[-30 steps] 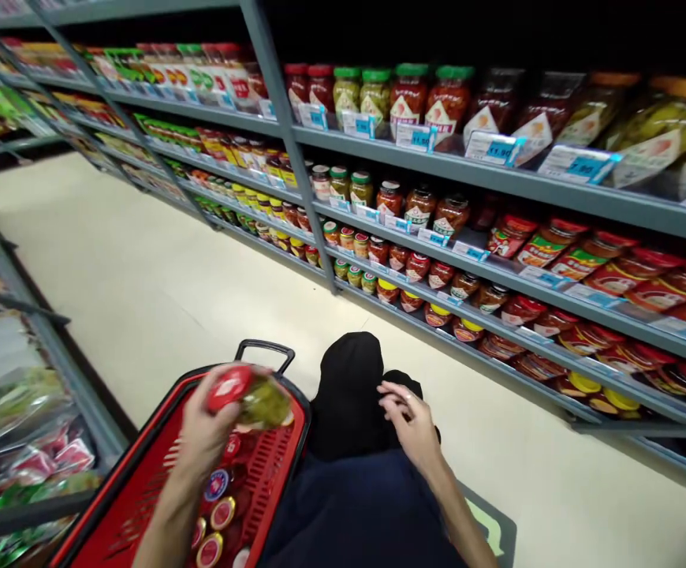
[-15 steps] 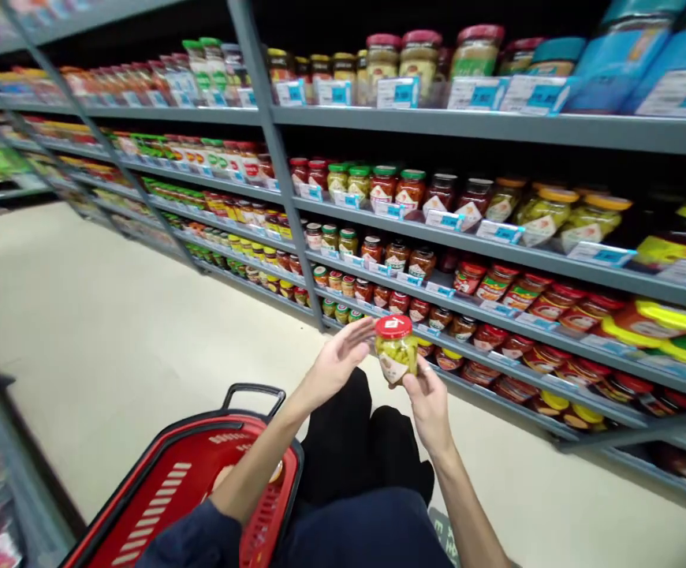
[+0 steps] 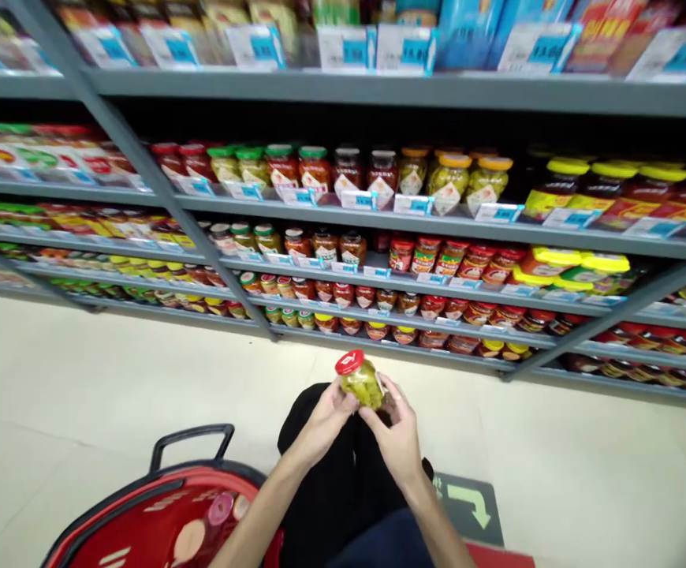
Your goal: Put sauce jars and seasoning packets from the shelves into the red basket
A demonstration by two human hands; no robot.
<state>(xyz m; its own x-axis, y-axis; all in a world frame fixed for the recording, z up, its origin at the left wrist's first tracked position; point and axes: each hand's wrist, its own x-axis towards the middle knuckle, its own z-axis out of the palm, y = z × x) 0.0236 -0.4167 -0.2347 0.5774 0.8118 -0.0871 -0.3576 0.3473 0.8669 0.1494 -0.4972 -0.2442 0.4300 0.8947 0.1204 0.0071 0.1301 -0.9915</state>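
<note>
Jar (image 3: 362,380) of green pickles with a red lid lay tilted between both hands, above the knees. The left hand (image 3: 324,418) was closed on its side, and the right hand (image 3: 400,438) was wrapped around its base. Gripping the glass rather than the lid seemed the surest hold. A red basket (image 3: 142,495) stood lower left, and stocked shelves (image 3: 378,214) ran beyond.

Green turn arrow (image 3: 474,505), dark floor sticker (image 3: 454,522)
</note>
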